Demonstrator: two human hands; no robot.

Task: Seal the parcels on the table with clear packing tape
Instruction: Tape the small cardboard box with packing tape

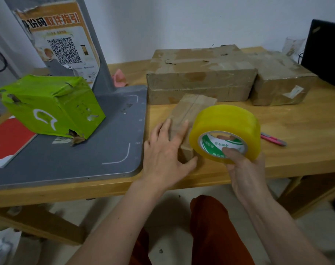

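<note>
Hands: left (165, 153) flat on small parcel (189, 111), right (243, 169) grips tape roll (225, 131).

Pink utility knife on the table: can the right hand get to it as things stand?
Probably not at once: the right hand grips the tape roll. The pink utility knife lies uncovered on the table just right of it.

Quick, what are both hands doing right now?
Left hand: open, fingers flat on the small box.
Right hand: holding the tape roll.
</note>
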